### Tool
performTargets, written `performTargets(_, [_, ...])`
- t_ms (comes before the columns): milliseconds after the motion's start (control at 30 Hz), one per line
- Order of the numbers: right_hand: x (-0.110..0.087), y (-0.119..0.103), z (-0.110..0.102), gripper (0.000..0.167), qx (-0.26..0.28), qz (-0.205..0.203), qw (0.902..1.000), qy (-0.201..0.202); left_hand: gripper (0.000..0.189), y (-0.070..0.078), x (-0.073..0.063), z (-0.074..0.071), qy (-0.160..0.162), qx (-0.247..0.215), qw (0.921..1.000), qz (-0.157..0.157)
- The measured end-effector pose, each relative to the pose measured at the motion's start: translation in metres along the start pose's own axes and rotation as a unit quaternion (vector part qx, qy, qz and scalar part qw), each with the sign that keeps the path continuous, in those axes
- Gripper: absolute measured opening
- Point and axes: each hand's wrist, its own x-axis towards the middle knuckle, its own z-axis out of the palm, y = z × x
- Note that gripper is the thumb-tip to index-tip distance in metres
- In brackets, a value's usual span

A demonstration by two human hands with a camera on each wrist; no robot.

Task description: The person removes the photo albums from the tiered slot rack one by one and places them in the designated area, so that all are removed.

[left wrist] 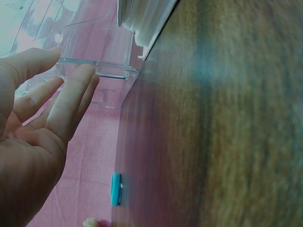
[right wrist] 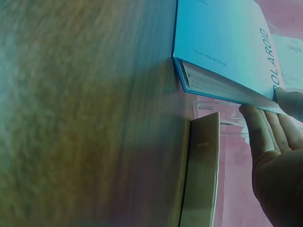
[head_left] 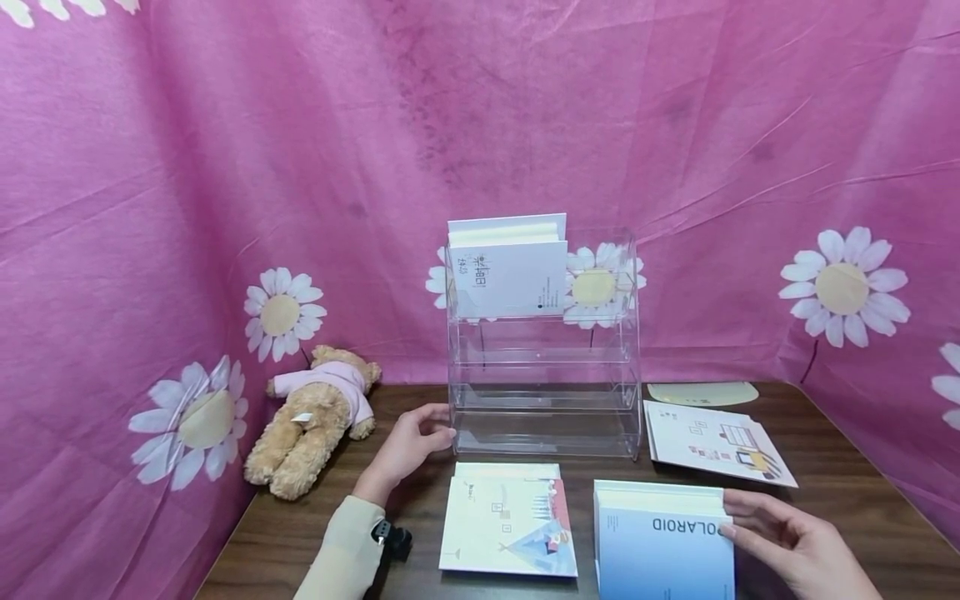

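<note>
A clear acrylic tiered rack [head_left: 543, 421] stands near the back of the table. My left hand [head_left: 411, 446] is at its lower left side, fingers loosely extended around the front corner; in the left wrist view the fingertips [left wrist: 85, 71] meet or nearly meet the clear edge. My right hand [head_left: 787, 537] pinches the far right corner of a blue POLAROID photo album [head_left: 663, 550], thumb on the cover and fingers beneath. In the right wrist view the album [right wrist: 222, 42] tilts, its gripped end raised off the table. A white album [head_left: 506, 283] sits in the rack's top tier.
Between the hands, an album with a tent picture [head_left: 510, 525] lies in front of the rack. Another album with a yellow vehicle [head_left: 720, 446] lies at right, a pale yellow flat item [head_left: 701, 393] behind it. A teddy bear [head_left: 318, 417] lies at left. Pink cloth [head_left: 375, 167] surrounds the table.
</note>
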Motion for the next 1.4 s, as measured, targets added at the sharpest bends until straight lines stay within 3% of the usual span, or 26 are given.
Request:
performTargets(167, [0.004,-0.003,0.0,0.032,-0.011,-0.02,0.9997,0.005,0.05,0.002,0.001,-0.001,-0.001,0.006,1.0,-0.002])
performTargets(667, [0.018,-0.005,0.004,0.045,-0.021,0.019,0.9996,0.001,0.049,0.0,-0.001,0.0,0.0,0.007,1.0,0.003])
performTargets(933, [0.025,0.001,0.007,0.038,0.036,-0.009,0.9992,-0.017,0.05,-0.003,0.002,0.0,0.003,0.01,0.9999,-0.003])
performTargets(1400, [0.037,-0.002,0.007,0.052,0.049,0.098,0.992,-0.062,0.05,-0.005,0.004,0.0,0.002,0.006,1.0,0.001])
